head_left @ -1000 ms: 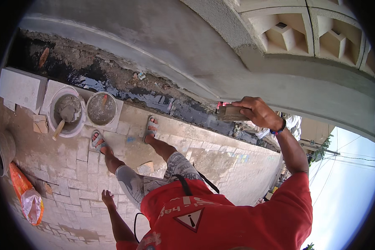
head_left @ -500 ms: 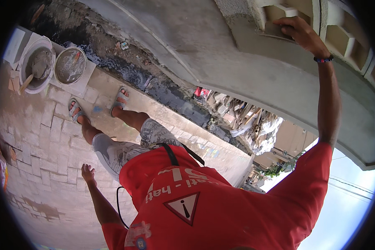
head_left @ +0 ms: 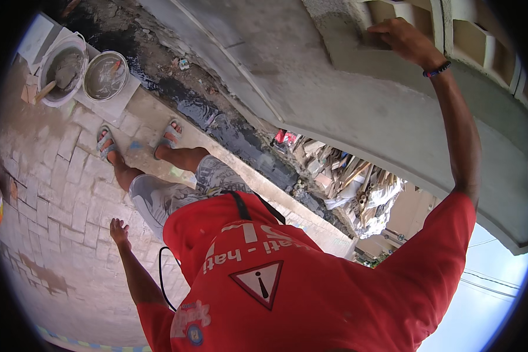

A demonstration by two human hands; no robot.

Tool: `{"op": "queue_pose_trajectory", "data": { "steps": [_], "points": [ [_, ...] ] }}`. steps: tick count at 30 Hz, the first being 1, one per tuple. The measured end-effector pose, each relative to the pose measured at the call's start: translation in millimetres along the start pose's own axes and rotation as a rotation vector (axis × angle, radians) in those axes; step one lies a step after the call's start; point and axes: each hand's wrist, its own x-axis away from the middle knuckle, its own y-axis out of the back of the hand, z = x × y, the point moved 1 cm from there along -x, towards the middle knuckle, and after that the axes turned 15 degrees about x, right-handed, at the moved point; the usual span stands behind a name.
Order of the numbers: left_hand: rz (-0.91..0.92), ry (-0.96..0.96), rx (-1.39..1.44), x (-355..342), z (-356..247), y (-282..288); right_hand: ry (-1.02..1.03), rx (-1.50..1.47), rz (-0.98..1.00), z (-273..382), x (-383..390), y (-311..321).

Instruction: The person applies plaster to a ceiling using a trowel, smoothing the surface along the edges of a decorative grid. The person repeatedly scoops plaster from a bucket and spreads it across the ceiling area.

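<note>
My right hand (head_left: 406, 42) is raised against the grey plastered wall (head_left: 346, 88), just beside the pale vent blocks (head_left: 472, 40). Its fingers are curled, with the index finger stretched along the surface. A dark flat edge shows beneath them, but what it belongs to is mostly hidden by the hand. A beaded bracelet circles that wrist. Down at my left side, my left hand (head_left: 120, 231) hangs over the paving with its fingers loosely apart and nothing in them.
Near my feet stand a white bucket (head_left: 46, 101) of grey mortar with a wooden handle (head_left: 44, 92) sticking out, and a second bucket (head_left: 123, 85) of grey liquid. A dark, wet drainage ditch (head_left: 234, 141) runs along the wall's foot. Scrap wood and rubble (head_left: 352, 176) lie farther along.
My right hand has slid slightly left and up along the wall below the vent blocks. My left hand has shifted a little, still open. The whole view has tilted slightly.
</note>
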Motion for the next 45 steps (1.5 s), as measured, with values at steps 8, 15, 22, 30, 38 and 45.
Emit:
{"op": "queue_pose_trajectory", "data": {
  "steps": [8, 15, 22, 30, 38, 45],
  "points": [
    [0.001, -0.06, 0.079, 8, 22, -32, -0.051, 0.088, 0.133, -10, 28, 34],
    [-0.058, -0.042, 0.102, 27, 30, -33, -0.275, 0.15, 0.2, -62, 110, 125],
    [-0.029, -0.044, 0.147, 27, 36, -34, -0.164, 0.019, -0.104, -52, 116, 149],
    [-0.017, -0.075, 0.142, 34, 23, -45, -0.009, 0.042, 0.121, 1, 12, 58],
    [-0.004, -0.072, 0.086, 29, 22, -45, -0.122, 0.066, 0.227, -4, 32, 66],
    [0.022, -0.097, 0.182, 34, -2, -66, -0.212, 0.186, 0.165, -39, 97, 111]
  ]
}}
